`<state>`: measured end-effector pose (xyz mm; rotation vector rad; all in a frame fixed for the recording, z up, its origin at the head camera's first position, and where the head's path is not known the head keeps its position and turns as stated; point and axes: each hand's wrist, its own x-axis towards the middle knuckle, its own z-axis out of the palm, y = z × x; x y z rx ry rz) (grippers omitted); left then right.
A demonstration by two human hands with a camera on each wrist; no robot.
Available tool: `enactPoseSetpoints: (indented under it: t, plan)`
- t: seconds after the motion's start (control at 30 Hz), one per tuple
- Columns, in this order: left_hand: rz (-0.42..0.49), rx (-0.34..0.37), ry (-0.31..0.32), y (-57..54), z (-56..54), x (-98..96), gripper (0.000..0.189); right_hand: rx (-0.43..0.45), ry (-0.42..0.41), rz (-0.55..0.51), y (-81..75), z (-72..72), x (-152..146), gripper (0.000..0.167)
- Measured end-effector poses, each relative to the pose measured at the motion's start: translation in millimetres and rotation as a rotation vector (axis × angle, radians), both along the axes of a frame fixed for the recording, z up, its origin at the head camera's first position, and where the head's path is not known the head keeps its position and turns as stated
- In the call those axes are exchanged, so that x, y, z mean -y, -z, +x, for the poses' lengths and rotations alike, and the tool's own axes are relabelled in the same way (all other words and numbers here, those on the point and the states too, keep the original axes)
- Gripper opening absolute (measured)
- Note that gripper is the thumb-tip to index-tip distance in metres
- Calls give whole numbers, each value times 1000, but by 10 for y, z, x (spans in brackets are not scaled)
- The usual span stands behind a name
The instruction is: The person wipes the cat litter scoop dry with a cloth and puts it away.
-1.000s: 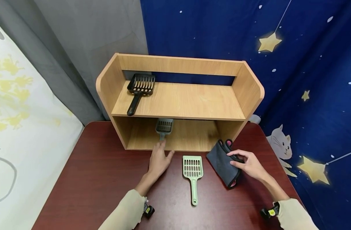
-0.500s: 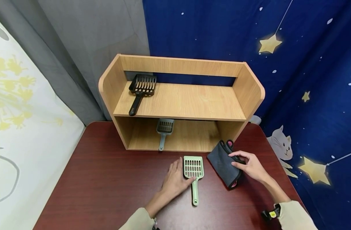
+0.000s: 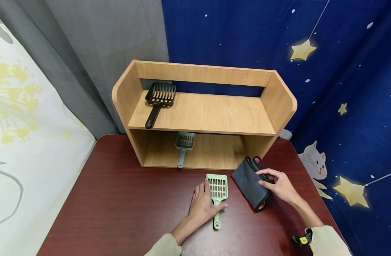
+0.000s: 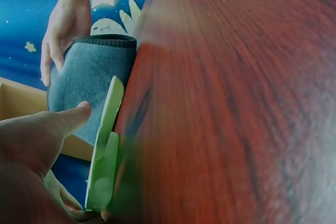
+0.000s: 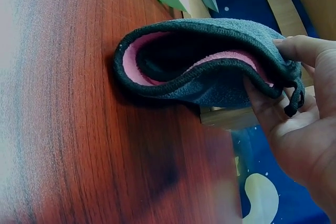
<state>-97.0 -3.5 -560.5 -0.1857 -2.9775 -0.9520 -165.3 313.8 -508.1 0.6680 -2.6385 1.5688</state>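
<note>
A pale green litter scoop (image 3: 217,221) with a slotted head lies on the table, its handle toward the person. My left hand (image 3: 202,207) is at its left side, fingers straight along the slotted head and thumb stretched across the top of the handle. In the left wrist view the thumb (image 4: 76,116) stands apart from the green scoop (image 4: 107,124). To the right, my right hand (image 3: 280,185) pinches the edge of a folded dark grey cloth (image 3: 250,185). Its pink inner side and black trim show in the right wrist view, between thumb and fingers.
A two-tier wooden shelf (image 3: 211,112) stands at the back of the red-brown table (image 3: 118,206). On its upper tier, at the left, rests a black slotted scoop (image 3: 153,116). A smaller grey scoop (image 3: 181,158) lies in the lower tier. Curtains hang behind.
My left hand has let go of the grey scoop in the lower tier and come back and right to the green scoop. The right hand stays on the cloth.
</note>
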Motion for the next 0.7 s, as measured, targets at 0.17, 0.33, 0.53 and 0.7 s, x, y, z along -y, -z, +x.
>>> enactPoseSetpoints:
  t: [0.17, 0.33, 0.53, 0.7]
  plan:
    - [-63, -45, 5, 45, 1, -44, 121, 10, 13, -18, 5, 5, -5, 29]
    - [-52, -138, 8, 74, 7, -31, 113, 9, 16, -21, 20, 1, -21, 29]
    - [-79, -205, 27, 76, 9, 63, 100, 6, 24, -31, 16, 16, -41, 29]
    - [-77, -178, 39, 69, -12, 178, 90, 2, 33, -27, 36, 32, -62, 28]
